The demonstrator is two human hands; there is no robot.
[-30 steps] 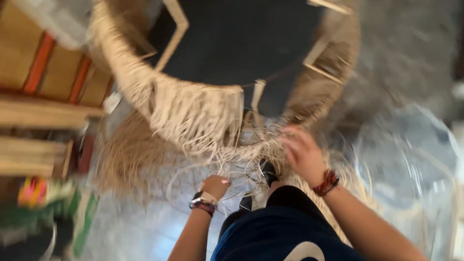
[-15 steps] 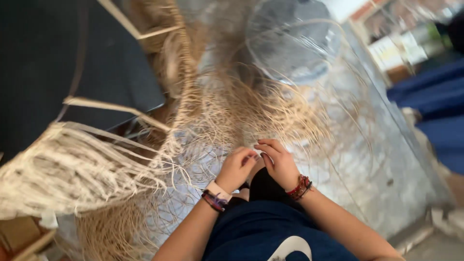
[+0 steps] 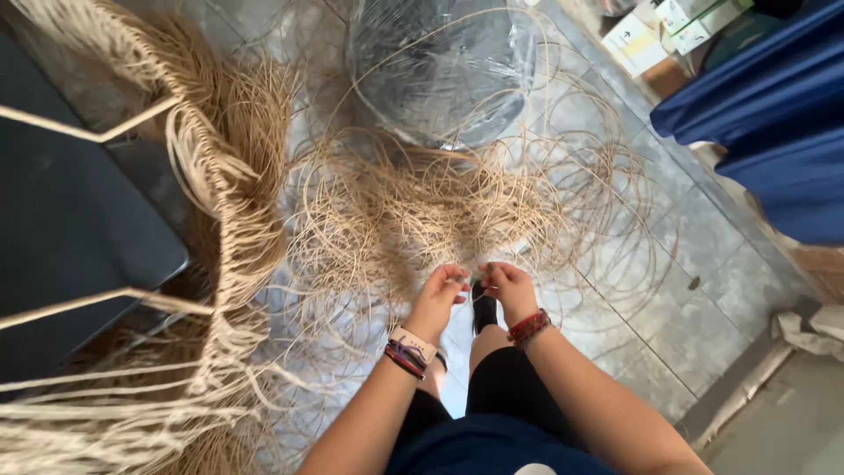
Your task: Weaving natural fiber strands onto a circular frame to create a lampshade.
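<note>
Both hands, left hand [image 3: 437, 295], right hand [image 3: 505, 283], fingers pinched on rattan strands [image 3: 422, 211]

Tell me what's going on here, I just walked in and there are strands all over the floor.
A person stands over a loose tangle of tan cane strands on the tiled floor. The left hand and right hand are close together, each pinching thin strands from the pile. To the left is a frame with woven strands hanging off it. A plastic-wrapped round object lies beyond the tangle.
</note>
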